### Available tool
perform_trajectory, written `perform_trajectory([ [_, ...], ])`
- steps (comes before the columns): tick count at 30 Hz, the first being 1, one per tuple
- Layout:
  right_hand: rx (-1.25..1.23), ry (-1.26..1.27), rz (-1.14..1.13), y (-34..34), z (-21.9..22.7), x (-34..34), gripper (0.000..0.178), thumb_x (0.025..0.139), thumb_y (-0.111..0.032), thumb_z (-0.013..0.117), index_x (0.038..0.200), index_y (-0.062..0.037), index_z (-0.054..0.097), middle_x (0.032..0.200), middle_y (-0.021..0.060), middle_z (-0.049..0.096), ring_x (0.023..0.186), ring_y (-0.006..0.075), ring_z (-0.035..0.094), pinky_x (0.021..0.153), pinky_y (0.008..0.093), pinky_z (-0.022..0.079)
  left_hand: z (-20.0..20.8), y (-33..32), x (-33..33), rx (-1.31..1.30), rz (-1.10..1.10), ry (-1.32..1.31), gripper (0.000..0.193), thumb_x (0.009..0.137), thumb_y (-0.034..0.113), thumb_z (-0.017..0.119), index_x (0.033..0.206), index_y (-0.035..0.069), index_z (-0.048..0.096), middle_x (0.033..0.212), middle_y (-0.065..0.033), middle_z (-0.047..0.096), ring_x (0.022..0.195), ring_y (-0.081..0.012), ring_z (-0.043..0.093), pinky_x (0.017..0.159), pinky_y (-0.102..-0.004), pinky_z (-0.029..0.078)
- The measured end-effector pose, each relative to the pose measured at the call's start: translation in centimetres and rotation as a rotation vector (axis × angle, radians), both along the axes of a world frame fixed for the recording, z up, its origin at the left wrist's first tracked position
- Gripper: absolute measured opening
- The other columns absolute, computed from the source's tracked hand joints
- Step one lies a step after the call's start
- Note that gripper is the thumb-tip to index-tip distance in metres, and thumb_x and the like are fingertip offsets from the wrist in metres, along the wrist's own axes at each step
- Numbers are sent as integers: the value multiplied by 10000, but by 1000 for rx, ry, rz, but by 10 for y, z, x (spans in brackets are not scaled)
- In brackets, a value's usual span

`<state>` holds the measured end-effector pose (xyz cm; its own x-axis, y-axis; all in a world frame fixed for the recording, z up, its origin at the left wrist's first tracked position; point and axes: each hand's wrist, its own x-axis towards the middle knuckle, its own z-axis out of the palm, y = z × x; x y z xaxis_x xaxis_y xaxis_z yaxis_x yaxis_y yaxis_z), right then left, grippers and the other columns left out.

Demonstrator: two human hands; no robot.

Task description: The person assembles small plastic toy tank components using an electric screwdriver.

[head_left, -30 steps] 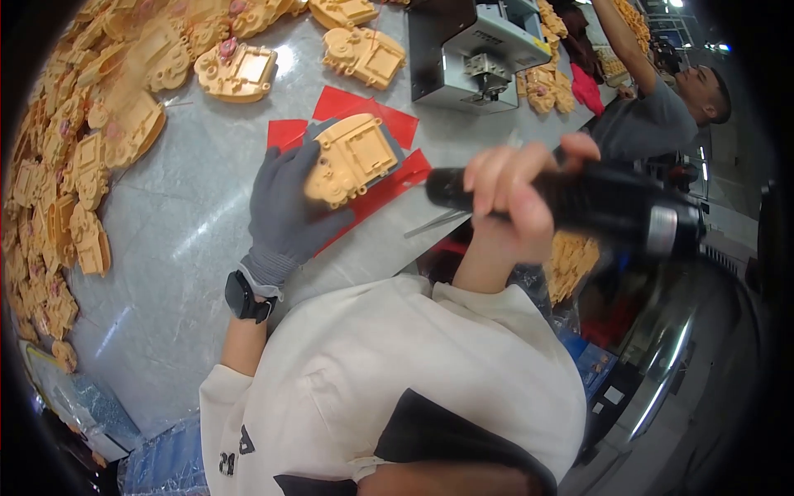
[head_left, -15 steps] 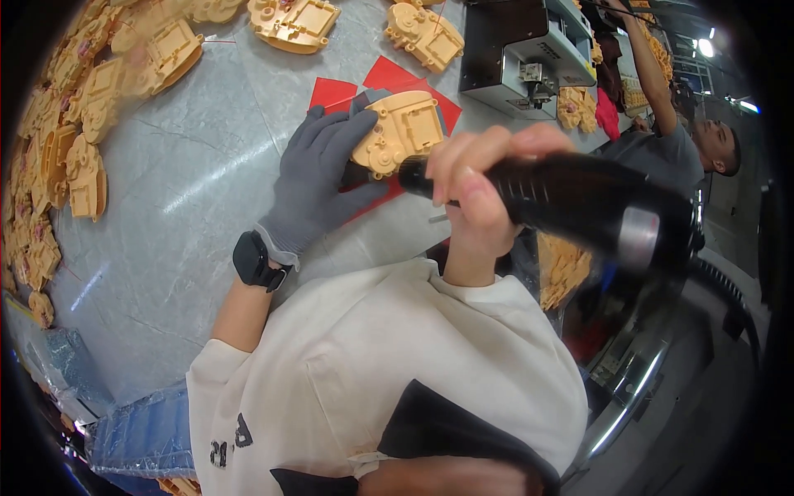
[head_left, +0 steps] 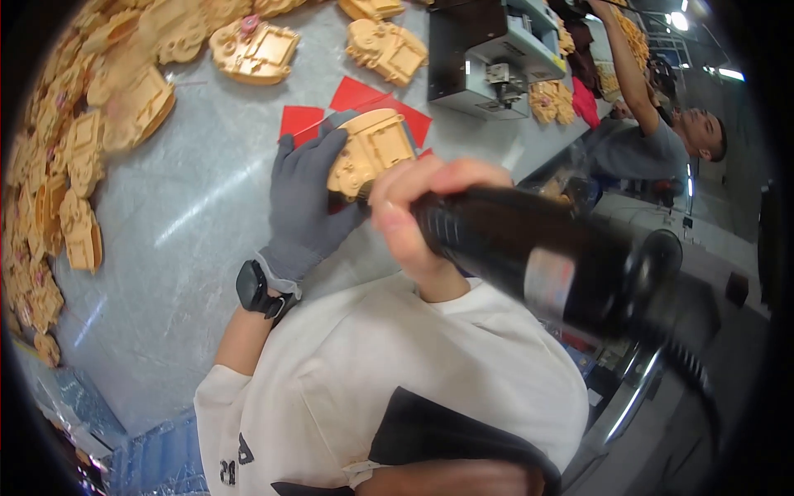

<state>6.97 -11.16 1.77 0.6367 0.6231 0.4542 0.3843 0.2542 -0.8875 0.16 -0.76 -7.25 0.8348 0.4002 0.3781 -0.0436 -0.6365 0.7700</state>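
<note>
My left hand (head_left: pixel 306 194), in a grey glove, grips an orange-yellow plastic housing (head_left: pixel 374 145) from its left side. The housing has a rectangular recess and round bosses on its upper face. In my bare right hand (head_left: pixel 426 202) is a black corded power tool (head_left: pixel 513 240), which looks like an electric screwdriver. Its nose meets the lower edge of the housing, but my fingers and blur hide the exact contact. Under and behind the housing lie red flat pieces (head_left: pixel 302 122) on the grey table (head_left: pixel 198 273).
Many similar housings (head_left: pixel 83 157) are heaped along the left side, with a few more (head_left: pixel 387 51) at the far edge. A black and grey machine (head_left: pixel 488 62) stands at the far right. Beyond it, another person (head_left: pixel 641 145) reaches upward. A blue plastic-wrapped crate (head_left: pixel 161 455) is at lower left.
The view has shifted, so most things sit further left. The tool has swung, its rear end now lower and nearer me. Both hands keep their hold.
</note>
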Motion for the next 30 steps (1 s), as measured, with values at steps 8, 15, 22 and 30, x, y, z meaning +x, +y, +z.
perform_trajectory([
  [8,536,20,-437,-68,47,105,290,743,-104,466,1025,-43,443,616,15,401,524,142,412,613,321,401,18,-4,7,-54,-60,21,628,684,256,709,1204,24,444,1064,-156,547,1007,-318,511,1010,-505,237],
  [15,343,5,-523,-45,19,188,442,664,89,525,1072,5,378,573,90,497,442,192,499,484,307,451,11,-6,4,-79,-19,95,713,646,233,719,1252,26,405,1118,-155,535,1059,-314,503,1055,-520,179],
  [22,300,112,-179,-44,28,85,540,709,-27,485,1220,-27,309,590,68,447,458,172,455,558,360,437,18,-3,5,-54,-10,84,751,655,248,715,1269,-14,371,1145,-166,534,1065,-322,502,1051,-499,192],
  [30,147,50,-82,25,34,50,630,697,-18,466,1285,-22,240,602,86,460,460,176,463,527,347,443,15,9,5,-154,-35,72,781,654,276,718,1278,-27,360,1134,-176,548,1061,-335,506,1046,-497,204],
])
